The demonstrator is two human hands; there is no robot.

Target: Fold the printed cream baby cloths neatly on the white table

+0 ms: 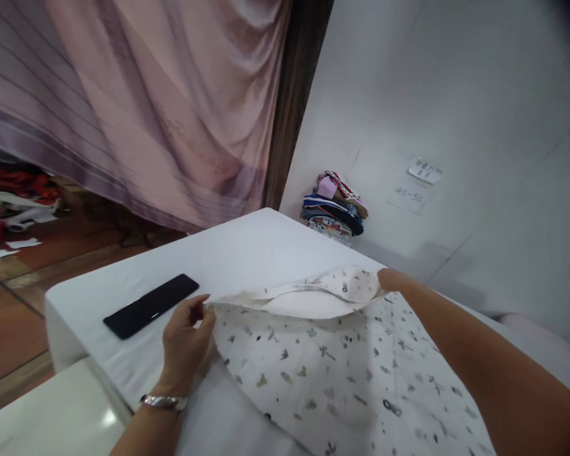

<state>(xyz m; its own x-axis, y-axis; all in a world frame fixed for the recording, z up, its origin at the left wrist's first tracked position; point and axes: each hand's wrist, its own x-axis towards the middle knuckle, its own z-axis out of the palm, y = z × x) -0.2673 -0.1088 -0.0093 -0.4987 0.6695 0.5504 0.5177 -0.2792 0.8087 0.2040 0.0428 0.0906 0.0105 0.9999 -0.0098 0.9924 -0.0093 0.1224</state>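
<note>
A white cloth with small printed motifs (323,361) spreads over the white-covered table in front of me. My left hand (189,326) pinches its far left corner between thumb and fingers; a silver bracelet circles that wrist. At the far right of the same edge, my right hand (388,280) grips the cloth, though its fingers are mostly hidden behind the fabric and forearm. Between the two hands the edge is lifted and gapes, showing a plain white inner side. A black phone (152,305) lies flat just left of my left hand.
The white table cover (247,247) reaches a corner at the back. Beyond it a stack of folded fabrics (335,206) stands against the wall, near paper notes (425,170). A pink curtain (194,114) hangs at the back left. A pale glossy surface (52,411) adjoins the table.
</note>
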